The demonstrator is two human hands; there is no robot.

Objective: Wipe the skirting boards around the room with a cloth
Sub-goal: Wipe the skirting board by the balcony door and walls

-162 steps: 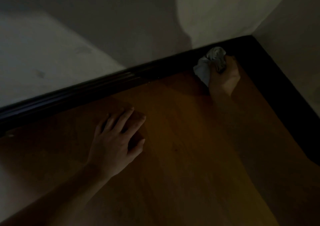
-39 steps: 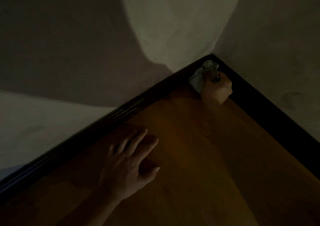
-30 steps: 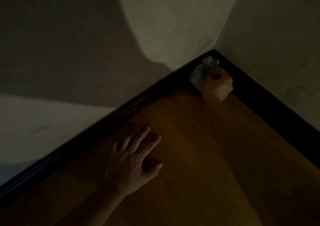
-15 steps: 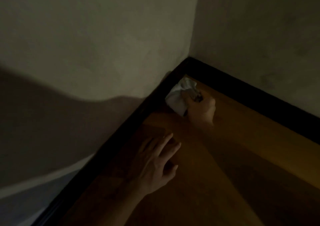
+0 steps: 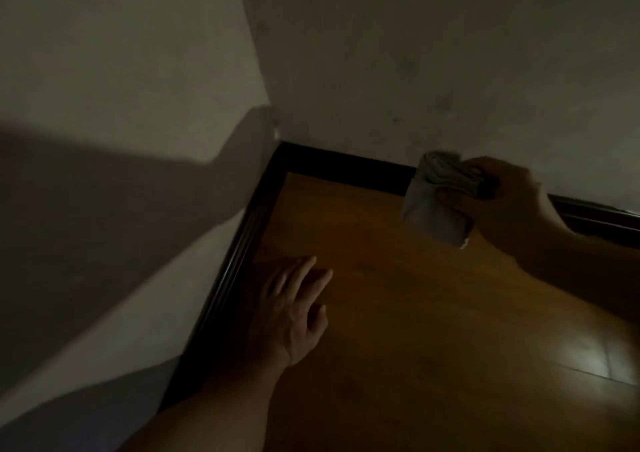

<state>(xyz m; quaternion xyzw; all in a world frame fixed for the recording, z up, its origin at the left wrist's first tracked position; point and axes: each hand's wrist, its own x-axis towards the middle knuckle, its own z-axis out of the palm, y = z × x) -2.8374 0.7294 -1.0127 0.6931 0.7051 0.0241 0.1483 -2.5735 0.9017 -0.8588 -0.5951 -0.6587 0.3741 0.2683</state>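
Wiping at the far wall, right hand leading

The right hand (image 5: 498,202) clutches the bunched pale grey cloth (image 5: 433,205), held up against the dark glossy skirting board (image 5: 346,171), just right of the room corner (image 5: 281,147). That board runs left to right, with what looks like open floor rightward for the stroke. The left hand (image 5: 291,309) is flat, fingers spread, on the orange-brown wooden floor (image 5: 415,313), just beside the left-wall skirting board (image 5: 235,268) and well apart from the cloth.
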